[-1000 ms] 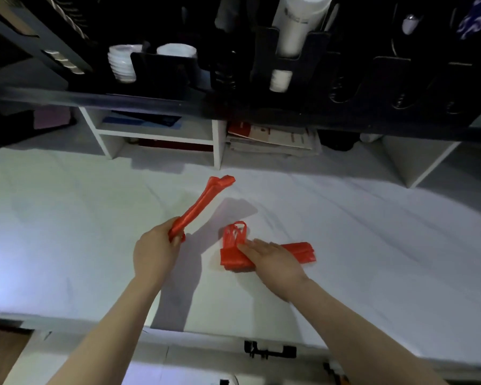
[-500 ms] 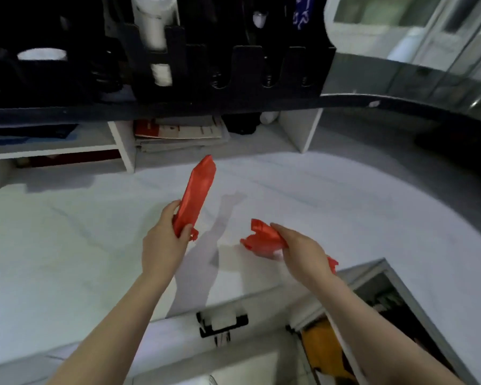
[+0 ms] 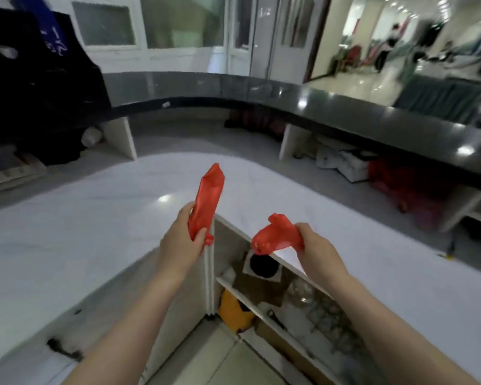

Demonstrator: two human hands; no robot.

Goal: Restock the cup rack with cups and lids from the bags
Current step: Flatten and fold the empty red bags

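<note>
Our left grip (image 3: 182, 241) curls round a folded red bag (image 3: 209, 194), our right grip (image 3: 318, 250) pinches a crumpled red bag (image 3: 275, 235) — slick, seemingly empty plastic could slip free.

Single view: head-worn, wide-angle. Faces forward and down, close above left hand (image 3: 178, 245) and right hand (image 3: 320, 250), over white counter (image 3: 67, 232).

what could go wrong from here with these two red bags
The right-hand grip holds the crumpled red bag at the counter edge, above the open shelves; a slip would likely drop it in there. The left-hand grip holds the rolled red bag only by its lower end, so it may unroll.
</note>
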